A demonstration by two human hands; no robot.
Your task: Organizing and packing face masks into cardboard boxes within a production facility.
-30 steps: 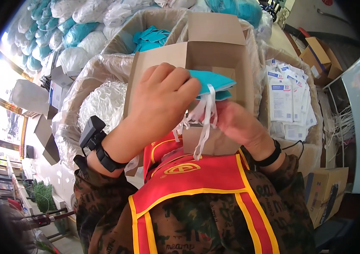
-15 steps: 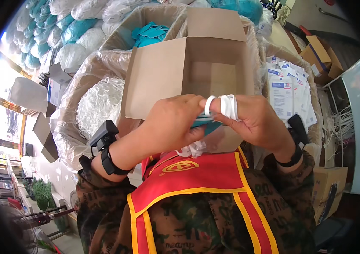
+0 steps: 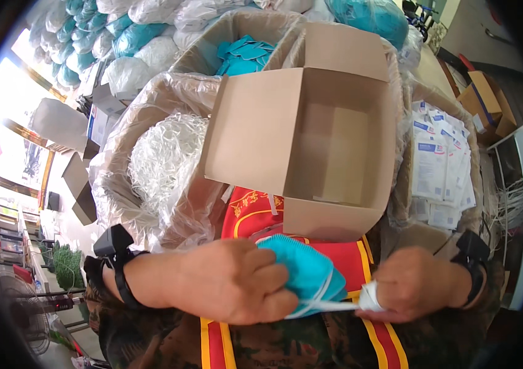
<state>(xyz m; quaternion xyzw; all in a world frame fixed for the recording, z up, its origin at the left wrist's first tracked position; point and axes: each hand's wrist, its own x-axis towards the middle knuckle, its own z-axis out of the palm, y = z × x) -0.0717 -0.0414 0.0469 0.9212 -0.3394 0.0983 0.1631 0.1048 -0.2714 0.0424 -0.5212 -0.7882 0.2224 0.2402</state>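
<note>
Low in front of my chest, my left hand is closed on a teal face mask, its ribbed edge facing up and away from me. White elastic bands run taut from the mask to my right hand. Those fingers are curled around the bundled white bands, which show at the fingertips. Just beyond both hands stands an open cardboard box, its flaps folded outward.
Left of the box, a plastic-lined carton holds tangled white elastic bands. Behind, another lined carton contains teal mask pieces. White printed packets fill a carton at right. Stuffed bags are piled at the back.
Both hands have come down toward me and moved apart, stretching the white bands between them. The teal mask is now much more exposed. The view has shifted, showing more of the open box.
</note>
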